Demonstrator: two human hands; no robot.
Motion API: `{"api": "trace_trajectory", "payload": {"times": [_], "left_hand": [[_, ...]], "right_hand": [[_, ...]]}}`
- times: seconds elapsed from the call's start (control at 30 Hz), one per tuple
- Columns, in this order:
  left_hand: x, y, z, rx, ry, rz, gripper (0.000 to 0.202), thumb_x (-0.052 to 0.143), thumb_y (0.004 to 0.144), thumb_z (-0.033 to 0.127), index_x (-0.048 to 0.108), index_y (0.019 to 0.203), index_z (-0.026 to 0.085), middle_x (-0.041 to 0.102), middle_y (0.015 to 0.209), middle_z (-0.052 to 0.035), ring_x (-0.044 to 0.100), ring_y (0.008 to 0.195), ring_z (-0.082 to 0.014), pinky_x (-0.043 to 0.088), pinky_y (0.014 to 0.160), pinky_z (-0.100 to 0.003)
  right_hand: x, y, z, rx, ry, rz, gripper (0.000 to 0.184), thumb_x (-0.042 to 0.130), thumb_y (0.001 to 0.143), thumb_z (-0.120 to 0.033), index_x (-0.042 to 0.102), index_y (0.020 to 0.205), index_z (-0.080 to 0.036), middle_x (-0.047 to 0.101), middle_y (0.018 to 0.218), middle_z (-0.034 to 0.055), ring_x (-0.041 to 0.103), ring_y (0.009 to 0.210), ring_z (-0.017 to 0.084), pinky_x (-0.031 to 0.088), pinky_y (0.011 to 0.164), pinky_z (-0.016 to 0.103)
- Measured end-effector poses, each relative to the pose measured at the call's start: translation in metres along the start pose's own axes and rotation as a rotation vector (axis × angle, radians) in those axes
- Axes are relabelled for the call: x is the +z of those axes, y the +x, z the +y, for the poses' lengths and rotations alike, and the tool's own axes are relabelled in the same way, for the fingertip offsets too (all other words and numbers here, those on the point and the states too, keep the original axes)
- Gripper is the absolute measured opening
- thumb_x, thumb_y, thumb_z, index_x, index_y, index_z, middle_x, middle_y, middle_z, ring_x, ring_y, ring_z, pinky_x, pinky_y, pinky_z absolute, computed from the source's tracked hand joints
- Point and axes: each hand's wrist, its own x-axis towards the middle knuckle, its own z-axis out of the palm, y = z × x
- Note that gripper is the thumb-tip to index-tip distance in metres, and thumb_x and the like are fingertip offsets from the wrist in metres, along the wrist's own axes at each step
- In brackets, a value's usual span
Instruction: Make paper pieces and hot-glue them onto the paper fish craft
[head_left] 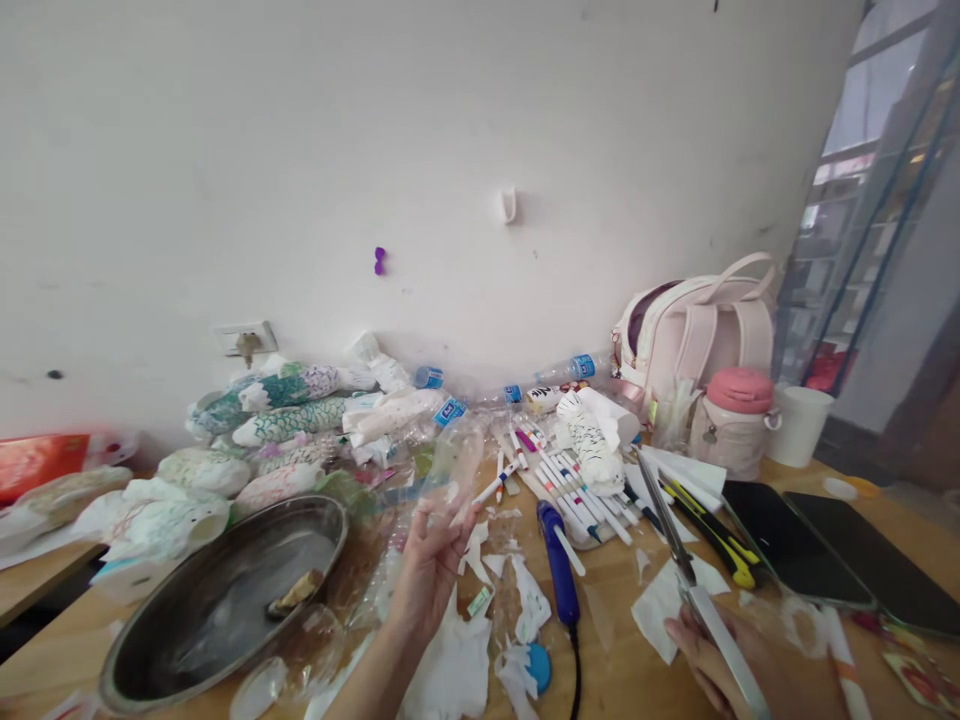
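My left hand [429, 565] is raised over the middle of the cluttered table, its thumb and fingers pinching a clear plastic piece [456, 462] that looks cut from a bottle. My right hand [724, 655], at the lower right, is closed around long silver metal scissors [686, 565]; the blades point up and away, and the grip is partly out of sight. A torn white tissue [664, 610] lies beside the scissors. Between the two hands lies a blue glue gun [559, 565] with a black cord.
An oval metal dish [180, 580] stands at left, below several paper-wrapped bottles [292, 425]. Markers [570, 490] lie mid-table. A yellow-black cutter [709, 530], two dark phones [795, 545], a pink-lidded jar [735, 420], a white cup [801, 425] and a backpack [697, 330] occupy the right.
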Motion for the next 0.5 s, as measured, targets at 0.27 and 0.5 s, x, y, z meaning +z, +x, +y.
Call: {"api": "trace_trajectory", "payload": {"times": [0.27,0.5], "left_hand": [[0.005,-0.007,0.002,-0.001,-0.033,-0.148,0.08,0.057,0.064,-0.009,0.028,0.124,0.036,0.064,0.113,-0.0056,0.068,0.094,-0.0166,0.051,0.082,-0.026],[0.002,-0.006,0.0,-0.008,-0.026,-0.192,0.086,0.063,0.066,0.004,0.023,0.132,0.043,0.059,0.119,-0.0044,0.063,0.103,-0.0195,0.046,0.087,-0.032]], "right_hand": [[-0.003,-0.002,-0.002,-0.037,-0.212,0.025,0.027,0.056,0.069,-0.045,0.048,0.061,-0.021,0.04,0.04,-0.0046,0.039,0.039,0.012,0.03,0.041,0.024],[0.011,-0.001,0.005,-0.109,-0.099,0.04,0.014,0.054,0.07,-0.04,0.057,0.068,-0.027,0.061,0.061,0.0037,0.06,0.061,0.024,0.049,0.056,0.031]]}}
